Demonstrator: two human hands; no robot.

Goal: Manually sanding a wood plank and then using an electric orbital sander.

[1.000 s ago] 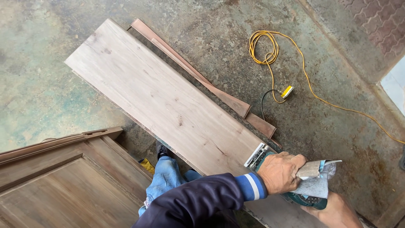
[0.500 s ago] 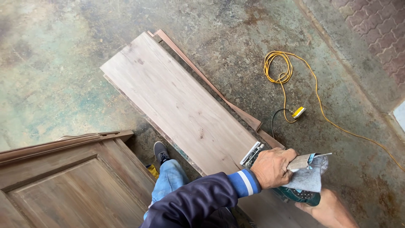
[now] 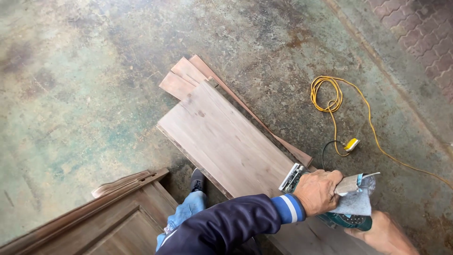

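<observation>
At far left a panelled wooden door (image 3: 101, 219) lies on the stained concrete floor (image 3: 71, 94), cut off by the frame edge. Next comes the long plank (image 3: 226, 141), resting on thinner wood strips (image 3: 186, 75). At its near end sits a green power sander (image 3: 337, 219), which the left hand (image 3: 317, 192) clenches from above, a grey dust bag (image 3: 354, 200) trailing beside it. It would serve best kept flat and moved evenly along the grain. The right hand (image 3: 387, 236) is mostly out of frame; its fingers cannot be made out. A yellow extension cord (image 3: 330, 101) coils further right.
</observation>
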